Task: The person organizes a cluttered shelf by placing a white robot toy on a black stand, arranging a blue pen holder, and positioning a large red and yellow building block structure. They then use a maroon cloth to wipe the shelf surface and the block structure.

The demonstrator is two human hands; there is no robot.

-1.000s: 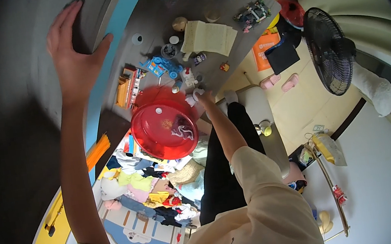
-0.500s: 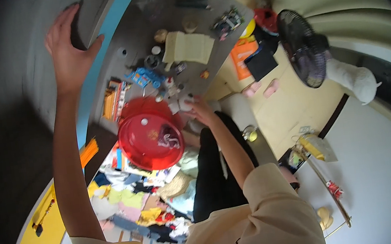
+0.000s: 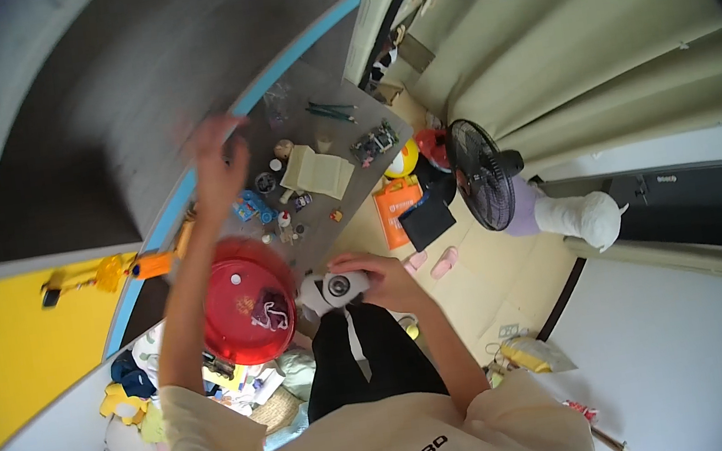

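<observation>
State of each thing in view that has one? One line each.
White device: held, round lens showing
Right hand: gripping it
Left hand: blurred, grip unclear
Red basin: uncovered, small things inside
Book: open
Fan: spinning or not, unclear
Slippers: unworn, on floor

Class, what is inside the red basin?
The red basin holds a small white disc and a white squiggle over a dark patch; the left forearm covers part of its left edge.

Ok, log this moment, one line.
left hand: blurred, near blue edging; right hand: holding white camera-like device; red basin: beside device
</observation>
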